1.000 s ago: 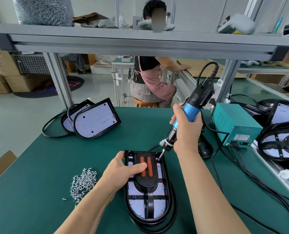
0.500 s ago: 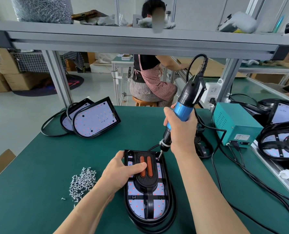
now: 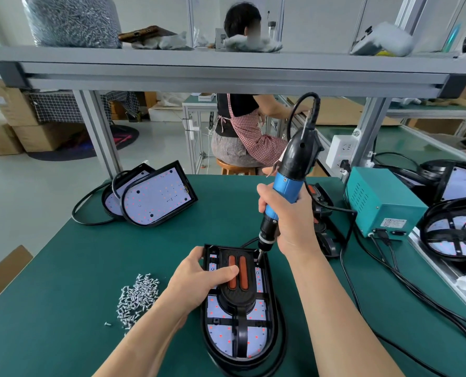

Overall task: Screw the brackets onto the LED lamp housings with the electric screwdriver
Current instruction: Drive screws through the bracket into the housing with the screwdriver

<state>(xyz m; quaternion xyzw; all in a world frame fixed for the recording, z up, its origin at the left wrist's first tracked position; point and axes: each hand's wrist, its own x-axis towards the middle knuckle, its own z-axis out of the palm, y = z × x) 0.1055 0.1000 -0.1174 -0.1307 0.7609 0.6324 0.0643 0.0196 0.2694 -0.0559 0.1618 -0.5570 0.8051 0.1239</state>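
The work surface is a green-matted counter (image 3: 63,295) under an aluminium-framed shelf (image 3: 226,74). A large bag of screws (image 3: 71,20) stands on the shelf. Beyond the counter lies a pale workshop floor with stacked cardboard boxes (image 3: 9,126) at the left. A seated person (image 3: 242,131) in a checked apron faces away on a wooden stool (image 3: 234,165).

2 lamp units (image 3: 158,197) lean together at the counter's far left, each with a looped black cable. A loose screw pile (image 3: 138,297) lies just left of the work area. A teal power box (image 3: 381,202) sits at the right, with black cables (image 3: 389,268) trailing toward the near edge. More lamp units (image 3: 457,232) lie past it.

The LED lamp housing (image 3: 237,336) lies flat at centre, showing a white LED board with red dots. A black bracket (image 3: 237,284) with 2 orange slots sits on its upper half. The left hand (image 3: 196,281) grips the housing's upper-left edge, with its thumb on the bracket. The right hand (image 3: 291,221) has its fingers (image 3: 265,195) wrapped round the blue grip of the electric screwdriver (image 3: 289,186). The tool is tilted, with its bit at the bracket's upper-right corner.
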